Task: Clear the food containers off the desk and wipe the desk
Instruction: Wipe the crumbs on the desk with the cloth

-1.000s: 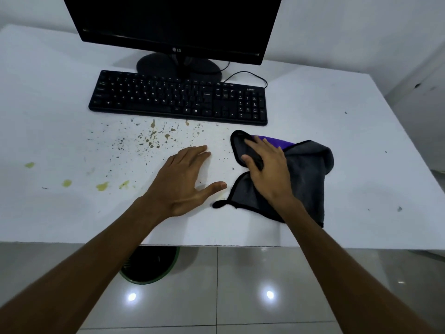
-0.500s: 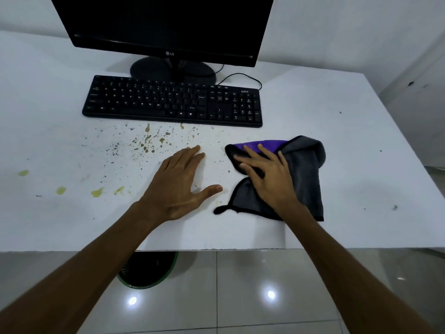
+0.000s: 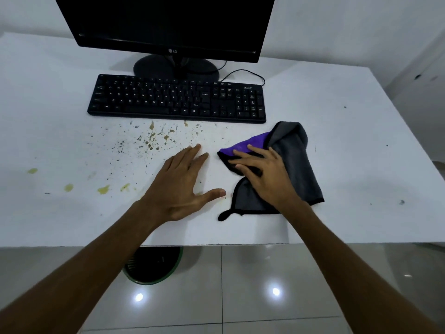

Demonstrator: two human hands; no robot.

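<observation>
A grey cloth (image 3: 298,165) with black trim and a purple inner side lies crumpled on the white desk (image 3: 361,165), right of centre. My right hand (image 3: 262,174) presses flat on the cloth's left part, fingers spread. My left hand (image 3: 185,184) rests palm down on the bare desk just left of the cloth, fingers apart, holding nothing. Brown and yellow-green food specks (image 3: 149,141) are scattered in front of the keyboard, and several larger yellow blobs (image 3: 103,189) sit further left. No food container is in view.
A black keyboard (image 3: 177,98) lies behind the stains, with a black monitor (image 3: 168,22) on its stand behind it and a cable at the right. Under the desk's front edge stands a dark bin with a green rim (image 3: 151,266) on the tiled floor.
The cloth has folded over, so more purple shows under my right fingers. Both hands stay about where they were on the desk; the view has shifted slightly.
</observation>
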